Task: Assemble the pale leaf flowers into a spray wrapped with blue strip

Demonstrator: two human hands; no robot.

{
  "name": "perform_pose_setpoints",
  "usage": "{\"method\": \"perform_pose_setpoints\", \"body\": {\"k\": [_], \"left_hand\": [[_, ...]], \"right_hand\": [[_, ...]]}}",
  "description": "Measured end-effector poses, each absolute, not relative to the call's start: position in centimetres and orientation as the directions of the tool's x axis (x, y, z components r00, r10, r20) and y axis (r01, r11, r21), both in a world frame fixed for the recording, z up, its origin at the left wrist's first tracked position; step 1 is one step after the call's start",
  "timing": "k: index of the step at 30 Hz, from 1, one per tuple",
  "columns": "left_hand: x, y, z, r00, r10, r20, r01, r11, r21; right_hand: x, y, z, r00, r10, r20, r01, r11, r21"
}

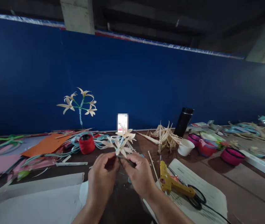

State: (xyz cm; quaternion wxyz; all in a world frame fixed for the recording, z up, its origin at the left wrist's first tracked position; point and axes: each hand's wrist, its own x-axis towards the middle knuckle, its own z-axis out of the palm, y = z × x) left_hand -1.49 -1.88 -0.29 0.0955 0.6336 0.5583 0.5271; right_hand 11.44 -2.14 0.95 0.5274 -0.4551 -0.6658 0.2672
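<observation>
Both hands meet in the middle of the view, just above the table. Between them stands a bunch of cream handmade flowers, petals pointing up and outward. The fingertips of my left hand pinch the base of the bunch from the left. From the right, the thumb and fingers of my right hand close on the same place. The stem itself is mostly hidden by the fingers. Behind and to the left, a finished-looking flower spray with a pale wrapped stem stands upright against the blue panel.
A red roll lies among pale blue strips on the left. Dried husks, a white cup and a black bottle stand at back right. A yellow glue gun and scissors rest on a paper sheet.
</observation>
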Motion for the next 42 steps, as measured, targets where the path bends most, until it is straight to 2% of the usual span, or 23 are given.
{"method": "perform_pose_setpoints", "body": {"k": [9,15,23,28,35,42], "left_hand": [[-1.7,-1.9,-0.3,-0.153,0.798,0.583,0.679,-0.343,0.649],[-1.8,-2.1,-0.2,-0.116,0.786,0.608,0.69,-0.376,0.618],[-1.6,-2.0,-0.3,-0.121,0.73,0.673,0.725,-0.399,0.562],[-1.7,-1.9,-0.5,-0.162,0.728,0.666,0.77,-0.328,0.547],[-2.0,-1.8,-0.8,-0.157,0.778,0.608,0.683,-0.359,0.636],[-2.0,-1.4,-0.3,-0.167,0.831,0.531,0.609,-0.336,0.718]], "right_hand": [[11.2,-2.3,1.2,-0.018,0.882,0.471,0.33,0.45,-0.83],[10.9,-2.4,0.9,-0.057,0.886,0.46,0.266,0.458,-0.848],[10.8,-2.7,0.8,-0.076,0.849,0.523,0.285,0.521,-0.805],[10.8,-2.7,0.6,-0.089,0.834,0.544,0.281,0.545,-0.79],[10.9,-2.3,0.3,-0.074,0.889,0.451,0.265,0.454,-0.851],[11.1,-1.7,0.3,-0.028,0.894,0.447,0.222,0.442,-0.869]]}}
